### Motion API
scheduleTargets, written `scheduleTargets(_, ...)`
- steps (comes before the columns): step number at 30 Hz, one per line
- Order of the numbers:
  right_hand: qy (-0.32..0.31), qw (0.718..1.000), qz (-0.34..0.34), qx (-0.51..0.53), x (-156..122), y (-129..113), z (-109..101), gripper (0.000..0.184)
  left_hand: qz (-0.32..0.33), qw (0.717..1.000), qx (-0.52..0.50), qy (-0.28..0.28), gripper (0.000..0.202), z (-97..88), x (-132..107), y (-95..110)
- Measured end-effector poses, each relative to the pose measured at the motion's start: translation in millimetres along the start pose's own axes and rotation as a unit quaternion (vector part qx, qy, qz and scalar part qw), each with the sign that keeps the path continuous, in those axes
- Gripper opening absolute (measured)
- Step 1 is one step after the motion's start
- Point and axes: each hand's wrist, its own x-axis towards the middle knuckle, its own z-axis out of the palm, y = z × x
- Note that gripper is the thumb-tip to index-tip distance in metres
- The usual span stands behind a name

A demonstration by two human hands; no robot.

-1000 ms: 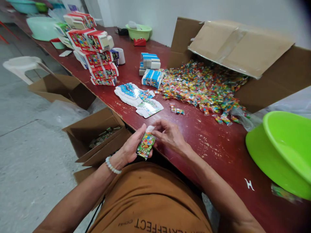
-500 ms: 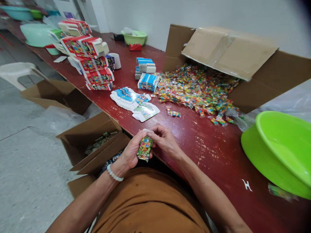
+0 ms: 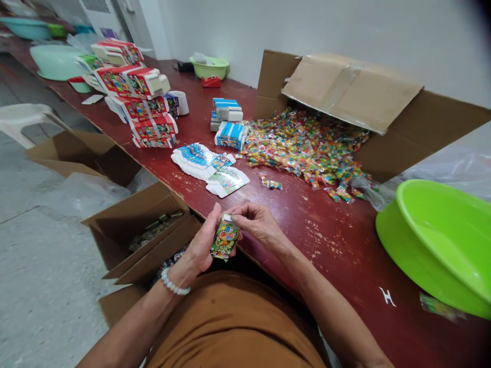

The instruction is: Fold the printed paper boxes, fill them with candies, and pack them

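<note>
A small green printed candy box (image 3: 224,240) is held upright at the table's front edge, just before my body. My left hand (image 3: 205,239) is wrapped around its sides, a pale bead bracelet on the wrist. At the box's top end, the fingers of my right hand (image 3: 258,223) pinch the white flap. What lies inside the box is hidden. Just beyond my hands is a fanned stack of flat box blanks (image 3: 195,161), with a green-printed blank (image 3: 228,181) on the near side. Two small wrapped candy packets (image 3: 270,181) lie to their right.
A heap of wrapped candies (image 3: 303,148) spills from a tipped carton (image 3: 353,92) on the red table (image 3: 307,245). A green basin (image 3: 433,245) stands at right. Bundled red boxes (image 3: 134,97) are stacked at left; blue bundles (image 3: 231,135) sit mid-table. An open carton (image 3: 134,230) is below the edge.
My right fingers have shifted on the box's top, and more of its white flap shows now. The left hand keeps its hold. The whole view has shifted slightly.
</note>
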Motion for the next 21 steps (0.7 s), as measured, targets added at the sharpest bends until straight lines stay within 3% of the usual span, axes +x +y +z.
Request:
scheduleTargets(3,-0.016,0.997,-0.051,-0.054,-3.7,2.9,-1.0,0.025,-0.007,1.000,-0.004,0.029,0.049,-0.1,-0.8,2.6)
scheduleTargets(7,-0.039,0.992,-0.058,-0.102,-9.0,14.6,2.4,0.023,-0.007,0.996,-0.074,0.052,0.035,1.5,5.1,7.6)
scheduleTargets(11,0.005,0.978,-0.126,-0.167,-4.3,25.1,8.0,0.045,0.034,0.988,-0.129,0.083,0.033,2.4,12.5,7.3)
scheduleTargets(13,-0.006,0.984,-0.120,-0.130,1.6,23.1,6.5,0.039,0.056,0.991,-0.105,0.059,0.032,-0.7,11.5,6.8)
scheduleTargets(18,-0.050,0.987,-0.089,-0.125,12.2,6.8,-6.0,0.031,0.098,0.992,0.079,-0.008,0.047,-14.5,2.1,16.3)
scheduleTargets(21,-0.038,0.994,-0.074,-0.073,8.7,4.0,-3.8,0.048,0.121,0.990,0.060,0.039,0.050,-15.9,1.2,24.8)
